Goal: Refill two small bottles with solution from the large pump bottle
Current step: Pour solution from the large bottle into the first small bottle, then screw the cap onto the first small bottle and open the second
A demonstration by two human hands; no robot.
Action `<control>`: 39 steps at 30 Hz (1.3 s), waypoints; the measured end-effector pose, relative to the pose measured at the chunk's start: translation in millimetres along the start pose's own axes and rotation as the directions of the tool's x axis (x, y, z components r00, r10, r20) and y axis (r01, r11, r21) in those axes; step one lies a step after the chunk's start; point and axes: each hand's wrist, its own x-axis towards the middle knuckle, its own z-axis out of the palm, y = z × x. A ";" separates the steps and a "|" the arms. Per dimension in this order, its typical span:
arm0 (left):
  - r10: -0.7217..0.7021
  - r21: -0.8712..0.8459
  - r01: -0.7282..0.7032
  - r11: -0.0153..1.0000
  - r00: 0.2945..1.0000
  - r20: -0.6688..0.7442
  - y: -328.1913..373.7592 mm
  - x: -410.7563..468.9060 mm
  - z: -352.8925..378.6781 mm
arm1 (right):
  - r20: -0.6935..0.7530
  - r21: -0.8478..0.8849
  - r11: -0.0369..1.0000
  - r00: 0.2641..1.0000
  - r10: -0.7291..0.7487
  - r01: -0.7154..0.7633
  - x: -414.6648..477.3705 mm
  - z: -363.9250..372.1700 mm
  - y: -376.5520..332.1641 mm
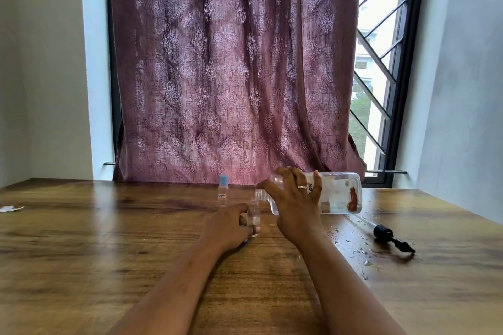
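Observation:
My right hand (295,200) grips the large clear bottle (340,196), which is tipped on its side with its threaded neck pointing left and down. Its open mouth sits just above an uncapped small clear bottle (253,215). My left hand (231,223) holds that small bottle upright on the wooden table (109,239). A second small bottle (223,192) with a light blue cap stands upright behind, to the left, untouched. The black pump head (392,236) with its clear tube lies on the table at the right.
Drops of spilled liquid (351,245) dot the table between my right arm and the pump head. A scrap of white paper (11,208) lies at the far left edge. A purple curtain (231,76) hangs behind the table, with a barred window at the right.

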 end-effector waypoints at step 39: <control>0.065 -0.669 -0.255 0.698 0.953 -0.296 18.0 2.3 -43.6 | -0.076 0.670 0.714 0.976 -0.205 0.203 13.6 -2.7 -30.7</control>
